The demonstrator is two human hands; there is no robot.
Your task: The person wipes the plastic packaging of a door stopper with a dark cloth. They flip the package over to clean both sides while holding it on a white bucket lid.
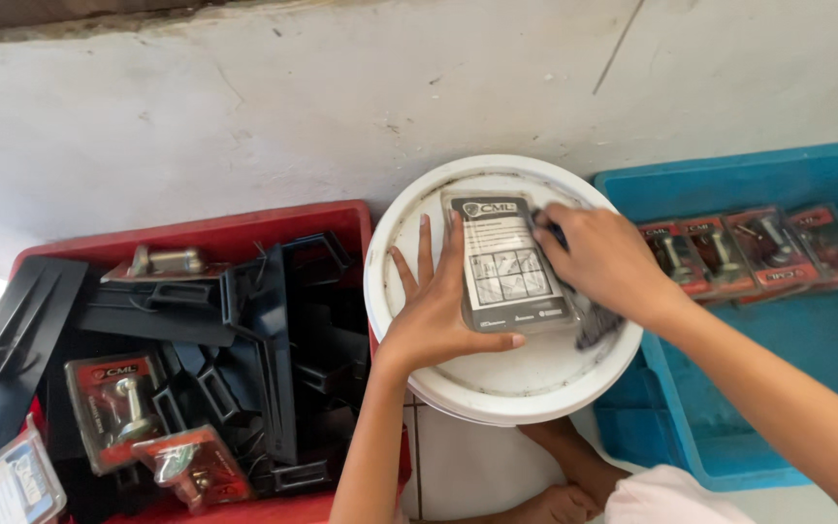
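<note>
- White bucket lid: round, raised rim, standing between the two crates; bare surface shows along its lower half, toward the person.
- Blister pack: flat, rectangular, clear plastic over a grey-and-black card with a diagram panel; it lies face-up near the middle of the lid, well inside the rim.
- Left hand: laid flat on the lid at the pack's left edge, fingers spread, thumb stretched along the pack's bottom edge; it steadies the pack rather than closing on it.
- Right hand: fingers curled over the pack's upper right corner, pressing a dark object there; what that object is cannot be told.
- Red crate: left of the lid, its right wall just beside the rim; crowded with black plastic parts, leaving little open room.
- Red-carded packs: two lie on the black parts, each showing metal hardware; one further card with a metal piece lies near the crate's back wall.
- Blue crate: right of the lid; four red-carded packs in a row against its far side, the near floor open.
- Pale wall: runs behind all three containers.
</note>
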